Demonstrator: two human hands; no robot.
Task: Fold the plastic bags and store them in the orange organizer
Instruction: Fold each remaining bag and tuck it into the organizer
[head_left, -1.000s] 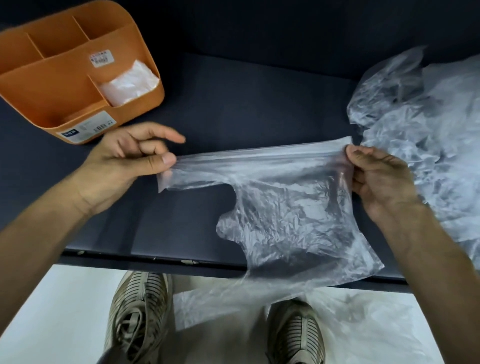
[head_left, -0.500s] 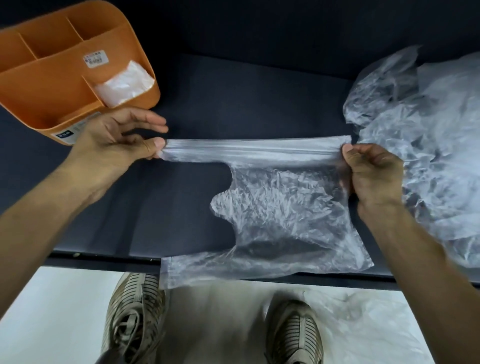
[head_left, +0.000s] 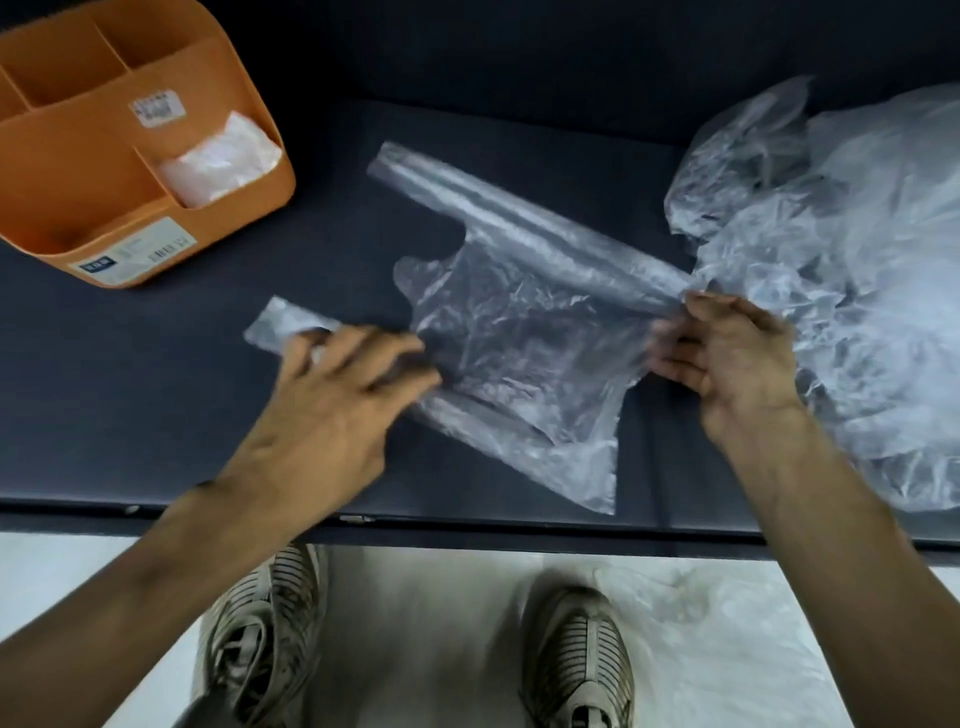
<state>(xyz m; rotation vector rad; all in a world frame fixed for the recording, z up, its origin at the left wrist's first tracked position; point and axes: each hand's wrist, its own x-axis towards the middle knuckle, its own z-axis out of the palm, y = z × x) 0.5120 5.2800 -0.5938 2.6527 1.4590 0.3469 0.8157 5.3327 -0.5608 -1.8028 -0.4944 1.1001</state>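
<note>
Btwn hands, bag (head_left: 519, 322) flat: L hand (head_left: 332, 410) spread pressing, R hand (head_left: 727, 353) pinching edge.

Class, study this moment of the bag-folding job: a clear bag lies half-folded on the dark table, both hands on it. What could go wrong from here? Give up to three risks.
1. The bag reaches close to the table's front edge; it could slide off toward the floor.
2. The right hand works against the loose bag pile; it may snag a second bag.
3. The left hand only presses one handle flat, so the slippery fold could spring open.
</note>
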